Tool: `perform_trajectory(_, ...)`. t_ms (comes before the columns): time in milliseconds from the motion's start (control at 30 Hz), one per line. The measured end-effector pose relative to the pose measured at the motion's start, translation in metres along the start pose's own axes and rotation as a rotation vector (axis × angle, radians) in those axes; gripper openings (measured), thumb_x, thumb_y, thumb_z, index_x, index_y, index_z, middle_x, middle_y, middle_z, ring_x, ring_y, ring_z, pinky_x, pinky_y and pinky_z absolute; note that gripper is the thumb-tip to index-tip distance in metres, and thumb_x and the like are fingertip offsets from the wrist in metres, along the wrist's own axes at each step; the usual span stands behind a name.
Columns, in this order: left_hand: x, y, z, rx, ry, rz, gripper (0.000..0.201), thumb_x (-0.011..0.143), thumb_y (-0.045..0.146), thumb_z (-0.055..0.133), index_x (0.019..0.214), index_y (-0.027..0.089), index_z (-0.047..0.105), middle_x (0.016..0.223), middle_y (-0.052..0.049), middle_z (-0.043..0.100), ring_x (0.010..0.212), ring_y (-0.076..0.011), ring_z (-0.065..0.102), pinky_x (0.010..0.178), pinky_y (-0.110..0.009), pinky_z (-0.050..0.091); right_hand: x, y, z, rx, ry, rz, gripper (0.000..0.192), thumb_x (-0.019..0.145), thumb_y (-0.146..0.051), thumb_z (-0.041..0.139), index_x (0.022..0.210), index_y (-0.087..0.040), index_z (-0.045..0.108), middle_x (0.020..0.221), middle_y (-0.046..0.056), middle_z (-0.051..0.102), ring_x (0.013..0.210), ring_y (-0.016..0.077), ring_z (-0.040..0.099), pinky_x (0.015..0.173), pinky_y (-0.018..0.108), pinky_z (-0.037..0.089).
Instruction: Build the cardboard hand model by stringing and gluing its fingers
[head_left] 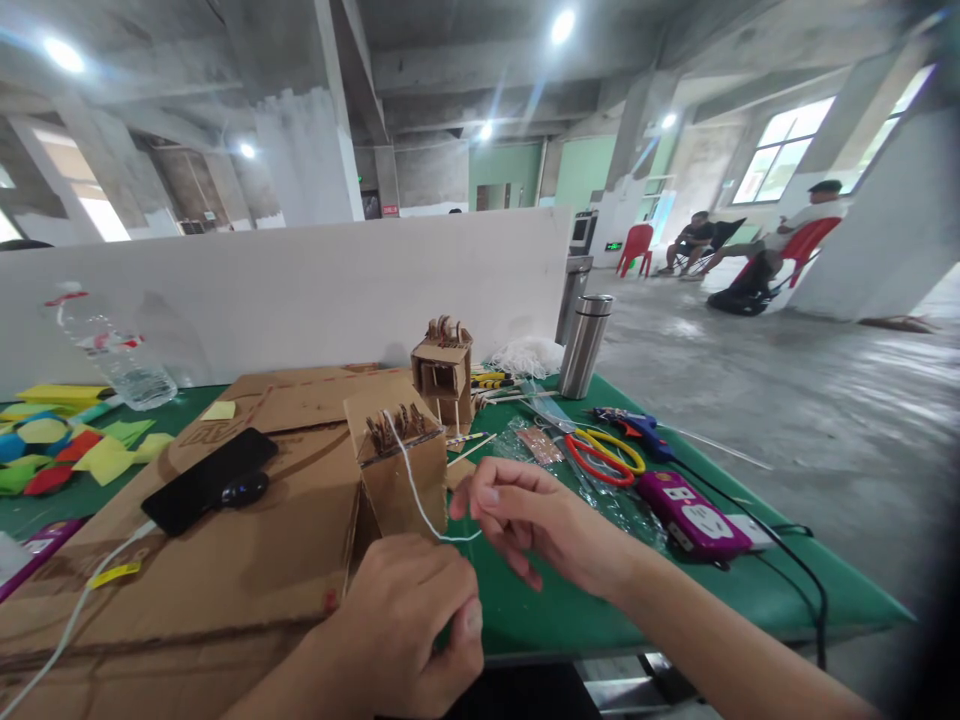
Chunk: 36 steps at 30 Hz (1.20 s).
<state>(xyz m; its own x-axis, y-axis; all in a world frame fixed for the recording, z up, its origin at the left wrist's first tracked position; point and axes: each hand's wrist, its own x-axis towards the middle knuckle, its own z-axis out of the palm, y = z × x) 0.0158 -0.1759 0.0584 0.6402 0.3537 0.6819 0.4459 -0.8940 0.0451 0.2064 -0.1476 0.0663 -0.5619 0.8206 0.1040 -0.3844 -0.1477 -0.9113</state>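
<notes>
Nearest the camera, the left hand is curled into a loose fist at the table's front edge, pinching one end of a white string between thumb and forefinger. Just beyond it, the right hand grips the same string with thumb and fingertips, its other fingers loosely bent. The string runs from the hands up to the top of a small cardboard box, which stands on the green table beside a large flat sheet of cardboard. A black phone lies on that sheet. To the right lie scissors and a purple power strip. Farther back stand a second cardboard box, a steel flask and a plastic bottle before a white board.
</notes>
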Motion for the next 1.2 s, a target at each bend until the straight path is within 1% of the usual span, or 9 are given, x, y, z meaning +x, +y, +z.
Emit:
perform_trajectory(133, -0.001, 0.003, 0.001, 0.012, -0.032, 0.02, 0.015, 0.079, 0.012, 0.038, 0.071, 0.023, 0.044, 0.058, 0.005, 0.059, 0.049, -0.0127, 0.055, 0.049, -0.027, 0.036, 0.006, 0.001, 0.007, -0.031, -0.109, 0.072, 0.022, 0.084, -0.033, 0.072, 0.078, -0.014, 0.063, 0.103, 0.005, 0.07, 0.039, 0.0018, 0.054, 0.029, 0.011, 0.036)
perform_trajectory(233, 0.0, 0.003, 0.001, 0.017, -0.044, 0.035, 0.015, 0.079, 0.012, 0.039, 0.075, 0.023, 0.048, 0.06, 0.003, 0.063, 0.052, -0.0146, 0.059, 0.05, -0.026, 0.04, 0.009, 0.003, 0.007, 0.075, -0.259, 0.071, 0.024, 0.084, -0.034, 0.072, 0.078, -0.013, 0.063, 0.088, 0.006, 0.074, 0.036, 0.0035, 0.052, 0.029, 0.012, 0.036)
perform_trajectory(400, -0.004, -0.001, -0.003, -0.017, -0.018, 0.021, 0.015, 0.082, 0.011, 0.04, 0.082, 0.023, 0.049, 0.063, 0.004, 0.064, 0.053, -0.014, 0.061, 0.054, -0.026, 0.047, 0.005, 0.002, 0.004, 0.193, -0.267, 0.048, 0.018, 0.083, -0.029, 0.071, 0.077, -0.013, 0.066, 0.05, -0.005, 0.056, 0.033, 0.0053, 0.044, 0.033, 0.013, 0.04)
perform_trajectory(567, -0.015, -0.006, 0.0, 0.033, 0.209, -0.076, 0.033, 0.087, 0.013, 0.045, 0.12, 0.015, 0.048, 0.071, 0.002, 0.065, 0.057, -0.0112, 0.063, 0.068, -0.025, 0.052, -0.001, 0.001, 0.0, 0.263, -0.283, 0.031, 0.011, 0.084, -0.023, 0.069, 0.077, -0.014, 0.067, 0.046, -0.009, 0.041, 0.034, 0.0038, 0.032, 0.034, 0.012, 0.038)
perform_trajectory(700, -0.009, -0.006, 0.004, 0.031, 0.119, -0.212, 0.048, 0.091, 0.017, 0.046, 0.138, 0.012, 0.036, 0.072, 0.003, 0.064, 0.053, -0.0109, 0.059, 0.067, -0.026, 0.051, -0.002, 0.004, -0.003, 0.27, -0.299, 0.03, 0.011, 0.085, -0.022, 0.068, 0.078, -0.015, 0.067, 0.047, -0.009, 0.04, 0.035, 0.0034, 0.031, 0.035, 0.012, 0.038)
perform_trajectory(833, 0.002, -0.005, 0.004, 0.033, -0.008, -0.18, 0.012, 0.091, 0.017, 0.043, 0.091, 0.02, 0.055, 0.061, 0.004, 0.058, 0.052, -0.0128, 0.055, 0.053, -0.026, 0.04, -0.003, 0.003, -0.006, 0.22, -0.259, 0.022, 0.016, 0.083, -0.027, 0.071, 0.075, -0.014, 0.064, 0.047, -0.009, 0.044, 0.033, 0.0037, 0.035, 0.033, 0.012, 0.037)
perform_trajectory(900, 0.004, -0.004, 0.003, 0.039, -0.031, -0.14, 0.021, 0.09, 0.015, 0.04, 0.072, 0.022, 0.048, 0.057, 0.004, 0.053, 0.05, -0.0128, 0.052, 0.05, -0.027, 0.036, -0.003, 0.002, -0.006, 0.132, -0.164, 0.015, 0.021, 0.082, -0.031, 0.072, 0.073, -0.015, 0.061, 0.052, -0.007, 0.051, 0.033, 0.0041, 0.04, 0.03, 0.012, 0.035)
perform_trajectory(1067, 0.002, 0.001, 0.001, -0.022, -0.058, -0.042, 0.02, 0.087, 0.013, 0.038, 0.071, 0.022, 0.045, 0.059, 0.004, 0.056, 0.05, -0.0121, 0.051, 0.051, -0.027, 0.036, 0.0, -0.001, 0.0, -0.152, 0.108, 0.003, 0.024, 0.082, -0.037, 0.071, 0.076, -0.015, 0.062, 0.073, -0.003, 0.062, 0.04, 0.0029, 0.047, 0.032, 0.011, 0.038)
perform_trajectory(1200, 0.001, 0.003, 0.003, 0.012, -0.087, -0.031, 0.017, 0.086, 0.013, 0.038, 0.075, 0.022, 0.048, 0.06, 0.004, 0.061, 0.05, -0.0142, 0.057, 0.051, -0.028, 0.038, 0.004, -0.003, 0.006, -0.128, -0.014, 0.064, 0.024, 0.082, -0.036, 0.071, 0.077, -0.014, 0.062, 0.106, 0.005, 0.069, 0.04, 0.0011, 0.052, 0.03, 0.011, 0.035)
